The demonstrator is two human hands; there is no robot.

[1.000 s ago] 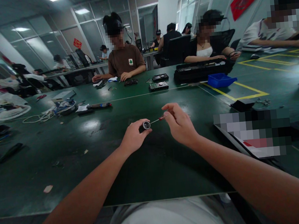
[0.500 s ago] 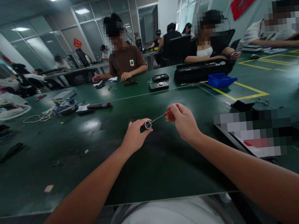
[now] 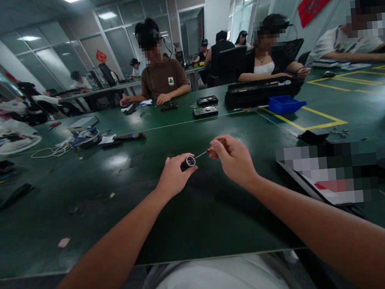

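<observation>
Head view: left hand holding cylinder, right hand holding screwdriver

I observe from my remote station both bare hands raised above the near middle of a green, smooth-topped worktable [image 3: 206, 224]. The left hand [image 3: 171, 178] is closed around a short dark cylinder with a silvery round rim [image 3: 190, 161], thumb below and fingers above, opened only as wide as the part. The rimmed end faces the near side; dark detail shows inside it, too small for me to identify. The right hand [image 3: 236, 161] has its thumb and curled fingers pinched on the red handle of a slim screwdriver with a metal shaft [image 3: 201, 154]. The shaft points left and slightly downward to the cylinder's right edge; I cannot tell whether the tip touches it.

To the right I record a flat white item with a red patch [image 3: 331, 191], largely pixelated, and, farther off, a blue plastic tray [image 3: 286, 105]. Beyond the hands lies a silver rectangular metal unit [image 3: 205, 112]. On the left are a long screwdriver with a dark handle [image 3: 15, 195] and, nearer, a small pale scrap [image 3: 64, 242]. A person in a brown shirt [image 3: 164, 77] sits at the far side.
</observation>
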